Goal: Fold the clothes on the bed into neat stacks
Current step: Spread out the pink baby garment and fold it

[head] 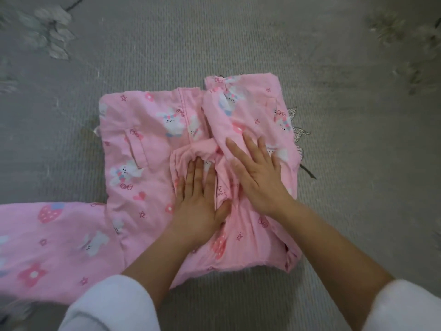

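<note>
A pink pyjama top (143, 149) printed with white bunnies, flowers and hearts lies face up on the grey bed cover (214, 44). Its right sleeve (229, 115) is folded in across the chest. Its left sleeve (52, 240) stretches out flat toward the lower left edge of the view. My left hand (198, 201) lies flat with straight fingers on the middle of the top. My right hand (257, 173) presses flat on the folded sleeve just beside it, fingers spread. Neither hand grips any cloth.
The grey textured bed cover has leaf prints at the far left (50, 32) and far right (405, 44). Bare cover surrounds the garment above and to the right. White sleeves (109, 306) cover my forearms at the bottom.
</note>
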A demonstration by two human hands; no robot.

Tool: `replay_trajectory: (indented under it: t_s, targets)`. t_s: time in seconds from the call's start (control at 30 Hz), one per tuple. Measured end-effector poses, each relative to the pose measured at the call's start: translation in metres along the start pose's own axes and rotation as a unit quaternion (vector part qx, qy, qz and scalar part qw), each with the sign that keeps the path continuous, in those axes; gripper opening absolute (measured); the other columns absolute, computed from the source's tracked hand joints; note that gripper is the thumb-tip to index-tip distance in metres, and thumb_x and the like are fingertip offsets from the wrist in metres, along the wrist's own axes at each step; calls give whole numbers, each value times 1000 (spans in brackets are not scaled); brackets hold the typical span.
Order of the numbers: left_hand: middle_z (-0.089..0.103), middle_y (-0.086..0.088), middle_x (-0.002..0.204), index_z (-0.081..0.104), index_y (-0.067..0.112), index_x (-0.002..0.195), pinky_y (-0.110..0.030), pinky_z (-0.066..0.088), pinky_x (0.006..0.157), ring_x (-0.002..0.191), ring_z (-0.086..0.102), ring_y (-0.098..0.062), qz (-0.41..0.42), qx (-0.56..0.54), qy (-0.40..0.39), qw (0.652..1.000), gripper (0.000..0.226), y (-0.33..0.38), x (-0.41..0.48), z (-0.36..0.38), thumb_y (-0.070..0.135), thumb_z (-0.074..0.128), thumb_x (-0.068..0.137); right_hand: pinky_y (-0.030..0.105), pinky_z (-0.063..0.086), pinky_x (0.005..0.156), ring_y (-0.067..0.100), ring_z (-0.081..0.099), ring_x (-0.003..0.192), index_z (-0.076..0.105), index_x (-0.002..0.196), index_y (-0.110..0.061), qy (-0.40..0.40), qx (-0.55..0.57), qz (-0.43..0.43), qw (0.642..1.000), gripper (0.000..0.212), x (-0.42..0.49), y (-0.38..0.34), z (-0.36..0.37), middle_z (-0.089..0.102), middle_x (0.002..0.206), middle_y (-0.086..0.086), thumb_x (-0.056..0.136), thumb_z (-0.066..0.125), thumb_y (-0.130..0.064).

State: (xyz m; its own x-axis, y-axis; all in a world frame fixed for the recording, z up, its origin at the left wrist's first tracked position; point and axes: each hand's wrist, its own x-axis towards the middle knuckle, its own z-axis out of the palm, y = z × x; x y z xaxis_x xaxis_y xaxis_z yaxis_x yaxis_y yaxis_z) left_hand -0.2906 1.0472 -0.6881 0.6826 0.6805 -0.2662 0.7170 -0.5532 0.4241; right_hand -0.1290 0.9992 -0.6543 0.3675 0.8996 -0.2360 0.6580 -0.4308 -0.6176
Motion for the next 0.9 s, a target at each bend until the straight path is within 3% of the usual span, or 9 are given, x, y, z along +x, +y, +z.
replay_trajectory:
  t_s: [0.13, 0.23, 0.37, 0.47, 0.53, 0.63, 0.73, 0.8, 0.9]
  targets:
    - [-15, 10, 158, -3, 30, 150, -28, -9, 118, 143, -19, -2, 59, -138, -27, 988, 79, -17, -10, -20, 62, 32, 86, 40, -16, 112, 12, -12, 147, 11, 141, -60, -21, 20, 58, 998, 44, 14, 4, 13, -2, 160, -18, 99, 23, -54]
    - [13, 5, 158, 27, 20, 149, -26, 6, 119, 147, 7, -8, 35, -183, 21, 982, 67, -26, -31, -28, 38, 56, 91, 45, -17, 112, 15, -17, 146, 4, 143, -59, -48, -34, 73, 996, 57, 19, -1, 18, -8, 160, -14, 93, 31, -63]
    - [28, 4, 154, 40, 19, 143, -20, 11, 117, 144, 21, -10, -12, -240, 47, 970, 56, -26, -47, -28, 23, 61, 91, 51, -13, 112, 20, -17, 146, -1, 148, -50, 12, -121, 36, 992, 66, 5, -20, 36, -10, 160, -11, 90, 30, -60]
    - [49, 3, 141, 58, 15, 129, -12, 12, 111, 136, 32, -10, -86, -255, 163, 949, 38, -27, -57, -37, 16, 59, 91, 56, -10, 113, 23, -17, 146, -4, 150, -43, 16, -176, 38, 984, 63, -2, -26, 51, -12, 160, -9, 97, 30, -53]
    - [47, -2, 143, 57, 14, 128, -23, 11, 114, 139, 24, -14, -182, -233, 252, 921, 40, -33, -70, -41, 23, 54, 89, 58, -7, 113, 25, -14, 147, -2, 150, -43, 0, -183, 53, 982, 64, 5, -25, 51, -9, 161, -7, 96, 30, -54]
    - [25, -16, 154, 40, 9, 140, -45, 12, 114, 143, 15, -32, -392, -208, 354, 823, 63, -54, -93, -45, 24, 59, 81, 62, -3, 112, 28, -11, 147, -4, 149, -43, -24, -207, 58, 976, 67, 12, -23, 48, -7, 161, -5, 93, 27, -58]
    - [22, -23, 150, 26, 8, 146, -46, 22, 110, 137, 22, -38, -588, -293, 374, 654, 83, -86, -116, -45, 20, 70, 77, 63, 0, 112, 30, -12, 147, -9, 149, -42, -47, -235, 61, 969, 68, 13, -23, 47, -11, 161, -3, 92, 24, -60]
    - [36, -19, 142, 32, 8, 141, -47, 39, 104, 126, 41, -36, -635, -402, 390, 531, 81, -107, -127, -43, 23, 73, 73, 63, 1, 112, 31, -11, 147, -10, 149, -40, -48, -247, 62, 966, 68, 14, -25, 47, -12, 161, -2, 93, 23, -60]
    - [59, -10, 115, 49, 9, 117, -39, 56, 72, 90, 65, -23, -625, -516, 429, 400, 60, -132, -139, -48, 25, 78, 68, 63, 4, 112, 31, -10, 147, -9, 150, -39, -45, -264, 68, 961, 67, 13, -26, 46, -11, 161, -1, 94, 22, -60]
